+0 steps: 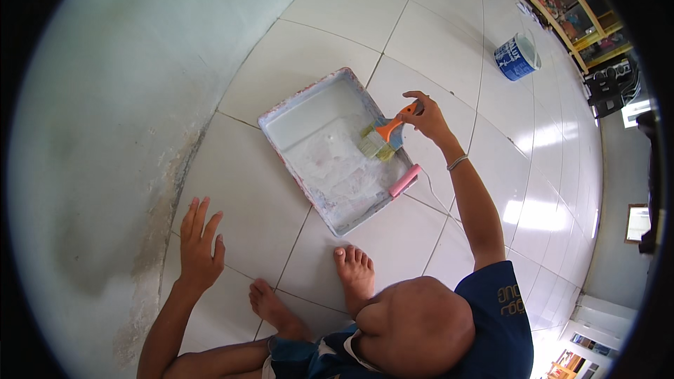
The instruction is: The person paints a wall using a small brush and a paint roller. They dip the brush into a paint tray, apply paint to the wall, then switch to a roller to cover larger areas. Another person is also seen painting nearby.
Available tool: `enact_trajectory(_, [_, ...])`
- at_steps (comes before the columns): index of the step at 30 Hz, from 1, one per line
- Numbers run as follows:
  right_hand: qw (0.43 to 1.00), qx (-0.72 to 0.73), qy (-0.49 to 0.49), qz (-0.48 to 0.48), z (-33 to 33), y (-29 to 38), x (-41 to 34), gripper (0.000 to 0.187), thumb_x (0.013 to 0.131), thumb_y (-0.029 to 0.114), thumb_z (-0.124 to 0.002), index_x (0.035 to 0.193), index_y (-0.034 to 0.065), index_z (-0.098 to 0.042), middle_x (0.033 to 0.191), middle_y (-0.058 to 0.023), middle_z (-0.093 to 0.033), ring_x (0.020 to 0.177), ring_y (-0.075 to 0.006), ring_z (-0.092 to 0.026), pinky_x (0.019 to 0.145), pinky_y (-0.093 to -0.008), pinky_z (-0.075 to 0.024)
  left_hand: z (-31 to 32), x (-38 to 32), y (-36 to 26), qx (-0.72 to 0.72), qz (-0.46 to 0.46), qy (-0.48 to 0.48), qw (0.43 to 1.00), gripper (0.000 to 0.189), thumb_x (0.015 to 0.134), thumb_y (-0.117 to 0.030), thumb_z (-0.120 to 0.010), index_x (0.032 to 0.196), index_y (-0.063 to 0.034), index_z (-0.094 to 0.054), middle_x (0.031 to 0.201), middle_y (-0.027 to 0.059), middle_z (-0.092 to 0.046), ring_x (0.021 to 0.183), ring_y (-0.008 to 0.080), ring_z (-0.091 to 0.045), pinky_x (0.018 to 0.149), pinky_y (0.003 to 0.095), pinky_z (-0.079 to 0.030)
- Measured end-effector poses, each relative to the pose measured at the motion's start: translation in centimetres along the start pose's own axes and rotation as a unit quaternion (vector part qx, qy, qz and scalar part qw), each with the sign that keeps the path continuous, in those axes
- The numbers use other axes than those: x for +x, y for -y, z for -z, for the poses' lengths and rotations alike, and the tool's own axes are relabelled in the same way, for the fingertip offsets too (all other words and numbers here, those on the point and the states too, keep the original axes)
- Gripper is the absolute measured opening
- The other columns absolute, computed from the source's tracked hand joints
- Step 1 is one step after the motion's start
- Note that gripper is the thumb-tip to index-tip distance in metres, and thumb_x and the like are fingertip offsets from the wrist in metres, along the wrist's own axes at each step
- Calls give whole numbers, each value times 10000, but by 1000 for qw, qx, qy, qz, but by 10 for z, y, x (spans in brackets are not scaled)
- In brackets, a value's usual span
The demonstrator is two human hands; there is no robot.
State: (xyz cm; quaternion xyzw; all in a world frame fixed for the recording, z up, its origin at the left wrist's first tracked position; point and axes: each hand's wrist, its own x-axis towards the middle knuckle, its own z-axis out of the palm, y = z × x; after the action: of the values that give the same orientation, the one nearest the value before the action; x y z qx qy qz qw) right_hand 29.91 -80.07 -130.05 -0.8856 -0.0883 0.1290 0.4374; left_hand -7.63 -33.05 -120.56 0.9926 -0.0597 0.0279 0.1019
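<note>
My right hand [429,118] grips the orange handle of a flat paintbrush [388,129]. Its bristles, coated in pale paint, point down at the ribbed slope inside a paint tray [295,178] with a stained rim. White paint [321,110] pools in the tray's far end and smears its sloped part. A small paint roller with a pink sleeve [405,181] rests on the tray's right edge, near the close corner. My left hand [202,245] holds nothing, fingers apart, close to the pale wall [105,131].
Peeling and stains mark the foot of the wall. White floor tiles [247,168] run under the tray and my bare feet [355,273]. A blue-and-white paint bucket [516,58] bearing writing stands at the far right. Beyond it is a glass-fronted cabinet [566,5].
</note>
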Motion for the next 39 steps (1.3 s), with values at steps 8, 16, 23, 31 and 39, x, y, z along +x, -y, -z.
enact_trajectory(8, [997, 47, -38, 43, -8, -10, -13, 940, 854, 159, -904, 1629, 145, -372, 1023, -68, -694, 833, -140, -694, 578, -265, -562, 0, 3, -4, -11, -14, 8, 1000, 510, 924, 1, -616, 1431, -27, -579, 1661, 220, -389, 1581, 424, -285, 1256, 564, -266])
enact_trajectory(16, [977, 175, -119, 25, -4, -74, -20, 750, 1029, 354, -687, 1634, 152, -293, 1273, -115, -669, 1163, -229, -677, 896, -414, -597, -16, 3, 12, -41, -21, -40, 998, 544, 865, 4, -638, 1406, -36, -599, 1611, 227, -457, 1527, 439, -389, 1214, 571, -347])
enact_trajectory(23, [959, 53, -243, 139, -138, -58, -112, 432, 1081, 405, -598, 1390, 102, -586, 1157, -112, -681, 1075, -242, -668, 853, -430, -578, -63, 12, 37, -106, -40, -68, 991, 255, 905, -63, -645, 1148, -13, -703, 1376, 203, -583, 1514, 401, -388, 1207, 526, -341])
enact_trajectory(31, [977, -33, 117, 177, -240, -82, -329, 456, 1045, 496, -619, 1325, 138, -665, 1093, -139, -734, 1019, -255, -717, 868, -423, -584, -86, -9, 30, -80, -7, -33, 996, 141, 903, -82, -663, 1020, -28, -721, 1178, 164, -660, 1390, 375, -462, 1153, 491, -360])
enact_trajectory(39, [916, -105, 362, 138, -306, -148, -356, 521, 1000, 618, -641, 1277, 193, -753, 1042, -172, -798, 984, -271, -779, 915, -422, -594, -115, -122, 25, -96, 44, -124, 987, 85, 839, 21, -643, 897, -39, -627, 984, 148, -596, 1157, 361, -537, 1028, 501, -417])
